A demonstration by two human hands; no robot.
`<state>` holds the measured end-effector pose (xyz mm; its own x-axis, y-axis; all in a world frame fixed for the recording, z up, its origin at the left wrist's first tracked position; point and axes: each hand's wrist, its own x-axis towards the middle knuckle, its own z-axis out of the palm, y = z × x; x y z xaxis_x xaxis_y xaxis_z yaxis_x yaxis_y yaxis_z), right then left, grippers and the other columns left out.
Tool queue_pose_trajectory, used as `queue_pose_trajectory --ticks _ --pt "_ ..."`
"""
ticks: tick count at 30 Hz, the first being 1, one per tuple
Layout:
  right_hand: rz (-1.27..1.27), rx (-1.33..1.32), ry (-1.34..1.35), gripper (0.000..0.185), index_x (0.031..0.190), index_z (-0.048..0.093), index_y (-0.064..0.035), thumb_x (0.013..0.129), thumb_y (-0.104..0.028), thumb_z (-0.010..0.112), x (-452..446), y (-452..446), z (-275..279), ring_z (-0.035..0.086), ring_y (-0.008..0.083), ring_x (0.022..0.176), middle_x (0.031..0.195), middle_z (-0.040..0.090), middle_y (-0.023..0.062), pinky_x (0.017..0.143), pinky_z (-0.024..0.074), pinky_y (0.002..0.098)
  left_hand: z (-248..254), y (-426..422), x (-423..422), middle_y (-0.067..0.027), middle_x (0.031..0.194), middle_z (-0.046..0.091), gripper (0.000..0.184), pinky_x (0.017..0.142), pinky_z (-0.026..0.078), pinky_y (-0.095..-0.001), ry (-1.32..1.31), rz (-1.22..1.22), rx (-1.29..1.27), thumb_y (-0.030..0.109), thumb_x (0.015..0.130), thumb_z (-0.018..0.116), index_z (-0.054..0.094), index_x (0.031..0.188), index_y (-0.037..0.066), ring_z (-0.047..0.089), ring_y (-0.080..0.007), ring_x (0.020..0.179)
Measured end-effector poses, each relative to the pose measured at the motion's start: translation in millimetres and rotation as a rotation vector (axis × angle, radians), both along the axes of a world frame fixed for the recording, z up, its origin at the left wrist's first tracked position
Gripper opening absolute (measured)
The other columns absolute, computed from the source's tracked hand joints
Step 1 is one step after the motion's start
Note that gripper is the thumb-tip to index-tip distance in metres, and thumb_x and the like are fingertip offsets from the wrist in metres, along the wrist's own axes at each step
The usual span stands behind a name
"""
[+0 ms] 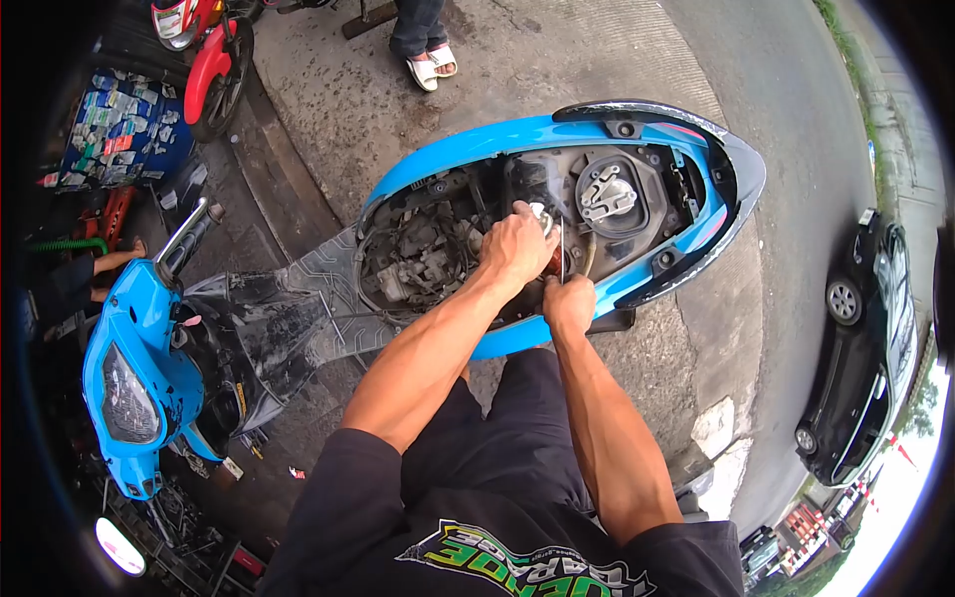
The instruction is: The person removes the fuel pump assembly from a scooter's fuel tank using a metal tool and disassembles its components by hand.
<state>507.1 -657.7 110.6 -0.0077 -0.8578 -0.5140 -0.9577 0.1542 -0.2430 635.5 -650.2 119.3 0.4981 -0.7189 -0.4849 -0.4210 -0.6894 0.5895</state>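
A blue scooter stands with its seat area open, mechanical parts showing inside. My left hand reaches into the opening, its fingers closed around a small silvery piece beside the black inner wall. Just below and to the right, my right hand is closed at the near edge of the opening, on the lower end of a thin metal rod. A reddish-brown part shows between the hands. The round silver fuel cap lies to their right.
The scooter's handlebar and headlight are at the left. A person's legs in white sandals stand beyond the scooter. A red motorcycle, a blue drum and another person's arm are at the upper left. A black car is at the right.
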Motion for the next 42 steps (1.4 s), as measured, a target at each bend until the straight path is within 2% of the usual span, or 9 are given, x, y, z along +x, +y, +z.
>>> queue_pose_trajectory --ticks 10,14,19,23,25,28,30,33,42 --pt "-0.205 -0.022 -0.034 0.031 0.096 0.075 0.0027 0.078 -0.019 0.064 5.8 -0.2 -4.3 0.070 0.0444 0.098 0.100 0.072 0.0297 0.088 0.0550 0.0488 -4.8 -4.6 -3.1 -0.0299 0.101 0.072 0.059 0.083 0.058 -0.0515 -0.015 -0.037 0.027 0.041 0.091 0.068 0.046 0.119 -0.006 0.071 -0.0445 0.097" --pt "-0.242 -0.134 -0.150 0.031 0.087 0.071 0.0093 0.077 -0.018 0.062 -2.1 10.7 -10.6 0.070 0.0479 0.091 0.092 0.069 0.0359 0.084 0.0537 0.0505 -6.6 -1.2 1.4 -0.0277 0.105 0.072 0.063 0.086 0.057 -0.0509 0.022 -0.053 0.091 0.043 0.092 0.067 0.048 0.123 -0.009 0.071 -0.0427 0.102" --pt "-0.214 -0.098 -0.365 0.030 0.084 0.069 0.0089 0.082 -0.021 0.068 -8.0 18.5 8.3 0.072 0.0427 0.082 0.079 0.070 0.0304 0.077 0.0555 0.0485 -22.5 20.4 2.6 -0.0324 0.104 0.070 0.065 0.089 0.056 -0.0531 0.052 0.053 0.070 0.051 0.091 0.065 0.056 0.114 -0.009 0.069 -0.0461 0.101" --pt "-0.087 -0.120 -0.256 0.031 0.086 0.070 0.0076 0.084 -0.023 0.069 -23.7 9.7 -23.3 0.074 0.0399 0.080 0.074 0.071 0.0263 0.077 0.0568 0.0466 -15.5 27.3 -1.1 -0.0347 0.099 0.070 0.063 0.086 0.055 -0.0550 0.092 0.135 0.066 0.051 0.092 0.064 0.057 0.110 -0.009 0.069 -0.0496 0.097" --pt "-0.007 0.106 -0.135 0.032 0.089 0.072 0.0061 0.085 -0.025 0.070 -14.6 1.7 5.1 0.074 0.0389 0.079 0.073 0.072 0.0235 0.078 0.0574 0.0458 -16.1 26.3 0.0 -0.0347 0.097 0.070 0.062 0.086 0.055 -0.0548 0.080 0.129 0.064 0.050 0.091 0.065 0.057 0.108 -0.009 0.069 -0.0494 0.096" --pt "0.058 0.115 -0.095 0.035 0.092 0.073 0.0060 0.087 -0.028 0.070 -18.0 -5.0 -6.5 0.073 0.0389 0.076 0.073 0.071 0.0243 0.079 0.0573 0.0454 -16.4 22.2 2.7 -0.0344 0.097 0.070 0.063 0.086 0.055 -0.0537 0.084 0.096 0.068 0.050 0.091 0.065 0.057 0.109 -0.010 0.069 -0.0485 0.096" --pt "-0.007 0.119 -0.149 0.035 0.090 0.072 0.0083 0.086 -0.026 0.072 -19.1 -4.1 -8.5 0.073 0.0337 0.065 0.069 0.071 0.0225 0.070 0.0584 0.0425 -15.0 22.0 3.6 -0.0342 0.098 0.070 0.065 0.086 0.055 -0.0532 0.085 0.093 0.072 0.051 0.090 0.066 0.058 0.109 -0.010 0.069 -0.0482 0.097" --pt "-0.424 0.171 -0.522 0.025 0.087 0.070 0.0085 0.087 -0.016 0.072 -18.1 2.1 -6.7 0.066 0.0200 0.049 0.059 0.066 0.0127 0.048 0.0515 0.0355 -13.5 19.7 7.3 -0.0342 0.097 0.070 0.067 0.085 0.056 -0.0536 0.103 0.100 0.072 0.052 0.088 0.070 0.057 0.110 -0.010 0.070 -0.0481 0.097" --pt "-0.239 0.143 -0.370 0.028 0.085 0.070 0.0088 0.085 -0.020 0.069 -25.0 6.2 -8.2 0.070 0.0303 0.056 0.060 0.067 0.0196 0.064 0.0559 0.0422 -18.1 24.4 -1.9 -0.0350 0.095 0.069 0.060 0.083 0.057 -0.0546 0.096 0.063 0.068 0.047 0.090 0.068 0.055 0.109 -0.008 0.070 -0.0494 0.093"
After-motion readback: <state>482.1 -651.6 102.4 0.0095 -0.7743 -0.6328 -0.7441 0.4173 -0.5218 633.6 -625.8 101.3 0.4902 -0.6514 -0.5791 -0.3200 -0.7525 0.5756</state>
